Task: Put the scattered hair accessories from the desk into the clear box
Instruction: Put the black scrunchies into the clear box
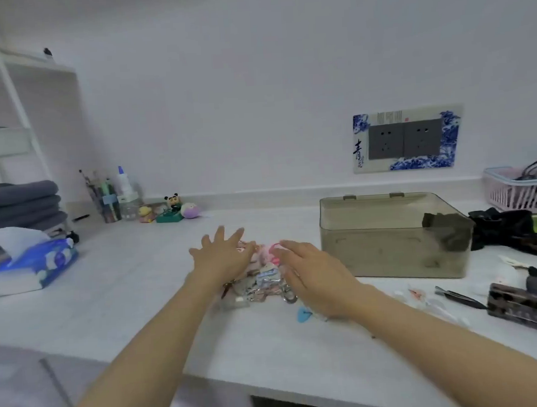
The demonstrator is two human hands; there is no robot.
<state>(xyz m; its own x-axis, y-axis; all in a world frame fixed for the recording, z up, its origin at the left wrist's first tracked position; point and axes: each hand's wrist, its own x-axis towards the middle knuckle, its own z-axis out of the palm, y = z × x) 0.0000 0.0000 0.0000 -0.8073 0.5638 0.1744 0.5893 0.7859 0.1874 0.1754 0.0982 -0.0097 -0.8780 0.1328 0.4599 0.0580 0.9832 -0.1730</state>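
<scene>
A heap of small hair accessories (pixel 259 276), pink, silver and clear, lies in the middle of the white desk (pixel 134 293). My left hand (pixel 223 253) hovers flat over the heap's left side with fingers spread. My right hand (pixel 309 273) is flat over its right side, fingers straight. Neither hand grips anything. A blue clip (pixel 304 313) lies apart, just under my right wrist. The clear smoky box (pixel 389 240) stands open to the right of the heap, with a dark item (pixel 448 227) in its right end.
More clips and a dark hair comb (pixel 528 307) lie at the right edge, with black hair bands (pixel 507 229) and a pink basket (pixel 521 191) behind. A tissue pack (pixel 35 264), folded towels, a pen cup (pixel 103 197) and small figurines (pixel 170 207) sit at the left and back.
</scene>
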